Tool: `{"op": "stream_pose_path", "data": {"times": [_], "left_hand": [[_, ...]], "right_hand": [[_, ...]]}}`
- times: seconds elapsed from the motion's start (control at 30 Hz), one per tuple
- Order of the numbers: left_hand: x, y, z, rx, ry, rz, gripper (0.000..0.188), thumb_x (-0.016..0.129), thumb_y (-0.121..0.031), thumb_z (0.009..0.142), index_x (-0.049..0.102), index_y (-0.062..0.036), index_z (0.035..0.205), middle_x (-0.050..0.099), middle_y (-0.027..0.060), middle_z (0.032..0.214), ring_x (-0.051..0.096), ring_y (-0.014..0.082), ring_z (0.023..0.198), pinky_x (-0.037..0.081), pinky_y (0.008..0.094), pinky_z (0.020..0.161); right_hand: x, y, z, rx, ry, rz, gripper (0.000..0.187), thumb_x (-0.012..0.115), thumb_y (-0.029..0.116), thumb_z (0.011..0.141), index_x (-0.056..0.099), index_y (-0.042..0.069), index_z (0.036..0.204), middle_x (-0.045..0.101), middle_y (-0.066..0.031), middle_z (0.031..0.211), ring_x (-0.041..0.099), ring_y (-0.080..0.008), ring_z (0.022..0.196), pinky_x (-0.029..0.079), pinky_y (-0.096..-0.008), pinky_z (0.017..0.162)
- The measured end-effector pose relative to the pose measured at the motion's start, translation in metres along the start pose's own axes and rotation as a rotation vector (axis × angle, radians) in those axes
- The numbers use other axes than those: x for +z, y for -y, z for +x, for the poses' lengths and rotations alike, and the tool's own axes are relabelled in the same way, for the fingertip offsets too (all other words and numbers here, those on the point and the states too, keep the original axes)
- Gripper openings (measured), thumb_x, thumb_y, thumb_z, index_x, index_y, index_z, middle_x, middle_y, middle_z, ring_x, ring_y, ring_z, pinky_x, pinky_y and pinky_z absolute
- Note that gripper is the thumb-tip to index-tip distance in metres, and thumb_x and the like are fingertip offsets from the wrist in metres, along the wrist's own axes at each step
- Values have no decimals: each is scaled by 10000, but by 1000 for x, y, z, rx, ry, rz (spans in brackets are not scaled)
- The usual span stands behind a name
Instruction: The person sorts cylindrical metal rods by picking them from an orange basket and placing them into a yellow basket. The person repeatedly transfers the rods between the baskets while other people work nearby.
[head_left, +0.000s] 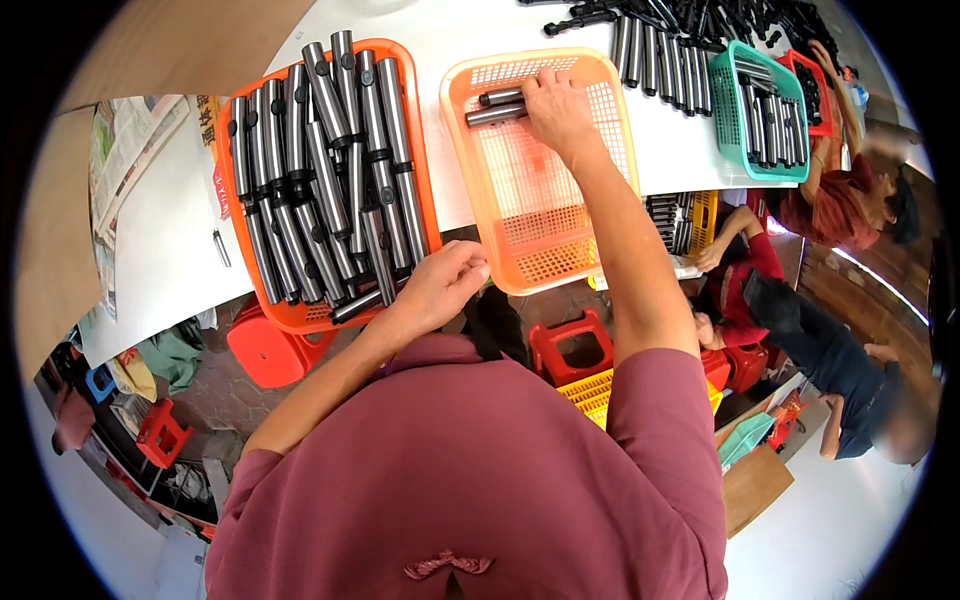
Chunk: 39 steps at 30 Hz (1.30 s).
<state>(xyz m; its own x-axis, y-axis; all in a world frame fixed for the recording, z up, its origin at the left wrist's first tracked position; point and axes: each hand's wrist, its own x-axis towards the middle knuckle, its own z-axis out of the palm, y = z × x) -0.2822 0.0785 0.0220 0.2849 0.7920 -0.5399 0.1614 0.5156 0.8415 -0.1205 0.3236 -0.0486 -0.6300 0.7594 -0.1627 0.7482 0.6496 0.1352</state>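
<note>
My right hand [557, 105] reaches into the peach plastic basket [462, 72] at its far end. Its fingers are closed around the right ends of two silver-and-black metal tubes [497, 115], which lie side by side, pointing left. Those ends are hidden under the fingers. My left hand [445, 285] hovers by the near right corner of the orange basket [322, 318], fingers curled in toward the thumb, with nothing visible in them. Many more silver tubes with black ends [330, 180] fill the orange basket in overlapping rows.
On the white table [420, 30], a row of tubes [665, 65] and black parts [720, 20] lie at the far right. Beside them stand a green basket [733, 115] of tubes and a red basket [822, 125]. Red stools [570, 345] are below; other people sit at right.
</note>
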Motion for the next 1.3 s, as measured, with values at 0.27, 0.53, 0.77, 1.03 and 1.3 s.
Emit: {"op": "stream_pose_path", "data": {"times": [0.27,0.53,0.77,1.03,1.3], "left_hand": [[-2,-2,18,24,-48,-147,271,531,-168,980,560,24,1169,628,72,1062,584,128,1000,462,279,895],[-20,-14,43,-14,-136,-212,388,511,-243,995,501,27,1274,600,106,1173,568,173,1117,441,306,950],[-2,-45,82,-77,-126,-634,597,626,-355,930,428,29,1341,546,150,1231,557,210,1112,460,369,946],[-16,-48,86,-172,-271,-739,200,639,-121,864,576,22,989,648,127,834,670,213,712,603,355,615],[-18,-41,77,-172,-234,-735,214,674,-125,856,587,37,966,646,122,834,667,222,742,596,365,689]], "right_hand": [[19,16,-9,3,-12,58,276,620,224,820,573,50,1030,639,-135,982,641,-287,940,494,-399,824],[-13,34,-47,570,252,952,336,625,167,779,540,-6,1054,665,-214,919,675,-329,861,521,-411,751],[-63,63,-103,525,186,1487,439,632,185,783,498,-73,1112,605,-175,872,619,-328,765,513,-419,722],[-32,30,-135,555,-221,1005,477,642,166,850,479,-75,1227,576,-236,1112,615,-308,972,516,-395,796],[18,22,-116,645,138,578,249,524,135,872,522,-54,1034,665,-210,897,677,-330,857,540,-433,721]]}}
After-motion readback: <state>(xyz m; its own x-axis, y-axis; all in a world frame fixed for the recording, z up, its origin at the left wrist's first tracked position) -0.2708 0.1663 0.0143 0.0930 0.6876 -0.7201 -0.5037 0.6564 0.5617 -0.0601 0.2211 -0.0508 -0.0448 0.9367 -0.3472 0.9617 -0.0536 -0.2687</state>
